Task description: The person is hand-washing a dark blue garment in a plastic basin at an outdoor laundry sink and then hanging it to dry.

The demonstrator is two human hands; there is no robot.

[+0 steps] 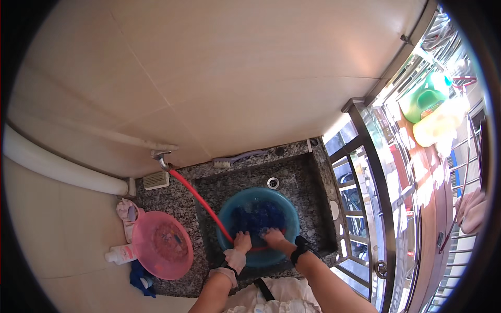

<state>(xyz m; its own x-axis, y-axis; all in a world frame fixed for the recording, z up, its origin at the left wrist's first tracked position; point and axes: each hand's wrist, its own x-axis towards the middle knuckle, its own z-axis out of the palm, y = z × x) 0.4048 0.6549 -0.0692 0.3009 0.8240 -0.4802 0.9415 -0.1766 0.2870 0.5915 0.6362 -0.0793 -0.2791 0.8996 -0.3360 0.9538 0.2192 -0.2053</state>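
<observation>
A blue plastic basin [290,207] sits in the stone sink [242,184], with water and dark blue cloth [256,215] inside. My left hand [242,241] is at the basin's near left, right beside the red hose [199,198]; whether it grips the hose is unclear. Over the near part of the water is my right hand [273,236], its fingertips at the edge of the cloth and partly hidden by splashing. The hose runs from the wall tap [159,156] down into the basin, where it curves along the near side.
Left on the granite counter stands a pink basin [141,242] holding water and small items. Around it lie a white bottle [120,254], a pale cloth [127,211] and blue fabric [141,277]. Brushes [222,162] [155,180] rest along the wall. A metal-framed window [375,187] borders the right.
</observation>
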